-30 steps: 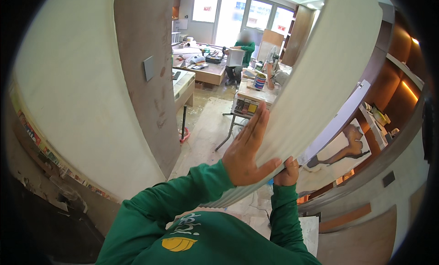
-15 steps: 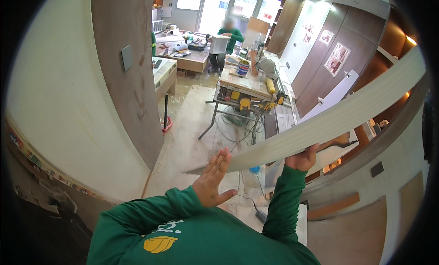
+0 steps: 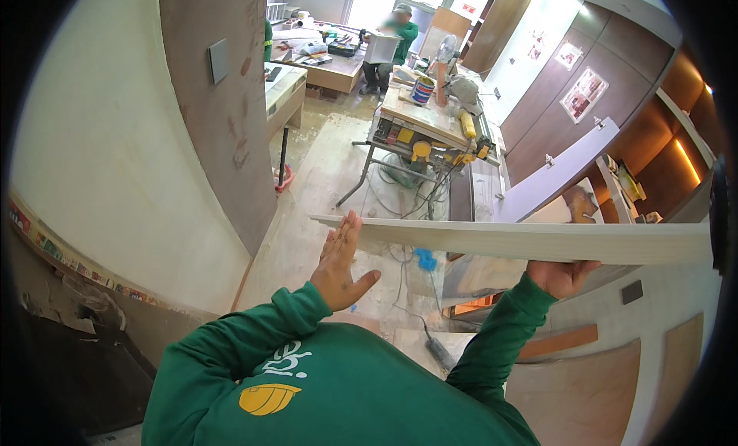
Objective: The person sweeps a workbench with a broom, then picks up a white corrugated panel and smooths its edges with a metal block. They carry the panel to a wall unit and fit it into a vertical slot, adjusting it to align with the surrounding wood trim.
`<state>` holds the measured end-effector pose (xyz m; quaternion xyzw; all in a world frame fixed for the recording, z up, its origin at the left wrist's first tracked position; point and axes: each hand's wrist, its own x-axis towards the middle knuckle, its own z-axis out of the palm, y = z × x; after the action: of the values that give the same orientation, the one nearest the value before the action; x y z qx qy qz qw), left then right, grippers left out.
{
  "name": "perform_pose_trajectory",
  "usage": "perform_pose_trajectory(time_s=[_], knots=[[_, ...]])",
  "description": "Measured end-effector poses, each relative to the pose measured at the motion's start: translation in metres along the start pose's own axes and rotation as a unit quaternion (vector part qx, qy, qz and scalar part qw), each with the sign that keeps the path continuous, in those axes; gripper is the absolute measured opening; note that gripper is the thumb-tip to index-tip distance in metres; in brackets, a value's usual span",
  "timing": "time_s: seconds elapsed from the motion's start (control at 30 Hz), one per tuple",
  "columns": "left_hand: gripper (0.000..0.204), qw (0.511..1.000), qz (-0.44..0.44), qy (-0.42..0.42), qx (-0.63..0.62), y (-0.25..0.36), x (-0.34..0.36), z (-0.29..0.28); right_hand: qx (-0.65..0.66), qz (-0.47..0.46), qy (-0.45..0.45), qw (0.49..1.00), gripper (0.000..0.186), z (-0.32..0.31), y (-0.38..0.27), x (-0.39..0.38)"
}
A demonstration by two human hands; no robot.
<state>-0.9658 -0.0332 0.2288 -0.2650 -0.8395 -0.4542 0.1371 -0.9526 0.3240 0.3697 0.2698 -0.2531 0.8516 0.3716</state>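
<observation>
A long pale wooden board (image 3: pixel 530 241) lies nearly level across the middle of the view, edge-on toward me. My right hand (image 3: pixel 561 275) grips it from underneath near its middle. My left hand (image 3: pixel 342 263) is flat and spread, fingers pressed against the board's left end. Both arms wear green sleeves.
A table saw stand (image 3: pixel 419 142) with tools and a paint can stands ahead on the dusty floor (image 3: pixel 323 192). A grey-brown pillar (image 3: pixel 223 100) rises at left. Dark wood cabinets (image 3: pixel 615 69) line the right. A person in green (image 3: pixel 396 38) works at a far bench.
The board has swung down from steeply tilted to almost level. My left hand slid to its left end; my right hand stayed gripping it underneath.
</observation>
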Motion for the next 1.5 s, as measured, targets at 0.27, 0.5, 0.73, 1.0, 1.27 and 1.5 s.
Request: perform_pose_trajectory(time_s=[0.27,0.5,0.73,1.0,1.27,1.5], knots=[[0.098,0.994,-0.083,0.053,0.050,-0.070,0.008,0.010,0.013,0.007,-0.017,1.000,0.045,0.016,-0.021,-0.007],[0.050,0.970,-0.215,-0.112,0.026,-0.130,0.001,0.009,-0.098,-0.072,0.034,0.992,0.052,0.019,-0.022,-0.026],[0.033,0.948,0.291,-0.069,-0.112,0.088,0.084,-0.026,-0.178,0.005,0.040,0.983,0.057,0.013,0.039,-0.056],[0.066,0.976,0.183,0.018,-0.121,0.242,0.257,-0.080,-0.295,0.052,0.081,0.951,0.036,0.017,0.095,-0.106],[0.057,0.704,0.534,0.159,0.440,0.095,0.257,-0.114,-0.361,0.249,0.001,0.899,0.050,-0.002,0.135,-0.177],[0.058,0.958,0.050,0.058,-0.277,0.110,0.178,-0.049,-0.639,0.399,0.007,0.658,0.045,-0.088,0.021,-0.351]])
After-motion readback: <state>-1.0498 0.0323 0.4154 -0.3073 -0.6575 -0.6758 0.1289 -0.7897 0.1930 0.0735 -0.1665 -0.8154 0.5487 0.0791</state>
